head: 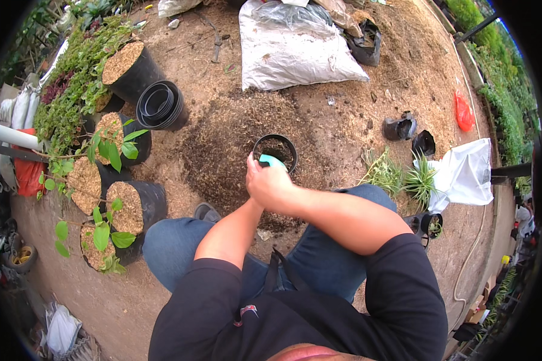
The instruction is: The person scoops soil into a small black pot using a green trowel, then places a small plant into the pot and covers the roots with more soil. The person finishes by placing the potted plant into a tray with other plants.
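Note:
A round black plastic pot point(293, 155) stands on a heap of dark potting mix point(226, 149) in front of me, with some mix inside it. My right hand point(273, 186) is closed around a turquoise tool point(272, 159) at the near side of the pot; its working end is hard to make out. My left hand point(252, 168) is at the pot's left rim, fingers against it. The right hand and wrist cross in front and hide much of the left hand, so its grip is only partly visible.
Nested black pots point(162, 106) stand left of the heap, near large filled grow bags point(142, 205) and a leafy branch point(101, 234). A white woven sack point(293, 58) lies beyond. Rightward are uprooted spider plants point(418, 180), torn black nursery bags point(399, 127) and a white plastic bag point(463, 173).

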`<state>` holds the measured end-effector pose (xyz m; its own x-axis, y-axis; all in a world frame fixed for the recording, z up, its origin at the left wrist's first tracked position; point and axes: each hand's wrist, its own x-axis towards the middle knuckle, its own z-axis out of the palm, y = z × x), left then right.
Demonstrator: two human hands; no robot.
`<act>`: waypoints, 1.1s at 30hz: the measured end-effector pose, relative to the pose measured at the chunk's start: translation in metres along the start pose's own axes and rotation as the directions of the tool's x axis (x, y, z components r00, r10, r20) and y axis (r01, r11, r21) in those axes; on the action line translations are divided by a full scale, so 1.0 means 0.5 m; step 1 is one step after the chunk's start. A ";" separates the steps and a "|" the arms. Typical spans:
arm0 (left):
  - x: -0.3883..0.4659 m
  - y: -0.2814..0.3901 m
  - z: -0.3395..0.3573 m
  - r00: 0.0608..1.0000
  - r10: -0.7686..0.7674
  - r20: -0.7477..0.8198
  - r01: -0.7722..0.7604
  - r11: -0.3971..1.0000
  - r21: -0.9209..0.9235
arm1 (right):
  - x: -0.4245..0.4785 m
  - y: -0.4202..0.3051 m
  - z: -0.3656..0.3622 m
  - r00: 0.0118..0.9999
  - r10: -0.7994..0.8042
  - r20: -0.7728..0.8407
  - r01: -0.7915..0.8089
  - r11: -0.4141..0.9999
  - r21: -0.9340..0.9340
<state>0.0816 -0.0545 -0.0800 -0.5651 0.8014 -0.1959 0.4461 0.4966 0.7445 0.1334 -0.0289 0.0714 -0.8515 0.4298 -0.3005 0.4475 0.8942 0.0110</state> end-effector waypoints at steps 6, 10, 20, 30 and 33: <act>0.003 -0.039 0.010 0.993 0.034 -0.111 -0.050 0.989 -0.142 | 0.043 0.027 -0.085 0.986 0.047 0.160 -0.072 0.985 0.155; -0.004 0.021 -0.009 0.988 0.006 -0.154 -0.025 0.993 -0.118 | 0.031 0.144 -0.138 0.977 0.167 0.135 -0.196 0.952 0.237; -0.003 0.019 -0.003 0.995 -0.100 -0.016 0.095 0.973 -0.209 | 0.051 0.001 0.048 0.986 0.054 0.160 -0.027 0.986 -0.162; -0.006 0.031 -0.013 0.994 0.008 -0.107 -0.019 0.995 -0.101 | 0.025 0.132 -0.113 0.983 0.133 0.126 -0.160 0.960 0.228; 0.022 -0.068 0.035 0.999 -0.010 -0.051 0.000 0.982 -0.190 | 0.034 0.031 -0.095 0.984 0.049 0.170 -0.076 0.985 0.154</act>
<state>0.0727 -0.0567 -0.1185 -0.6039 0.7785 -0.1708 0.3059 0.4243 0.8523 0.1130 -0.0016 0.1119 -0.7695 0.4453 -0.4577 0.5473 0.8293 -0.1133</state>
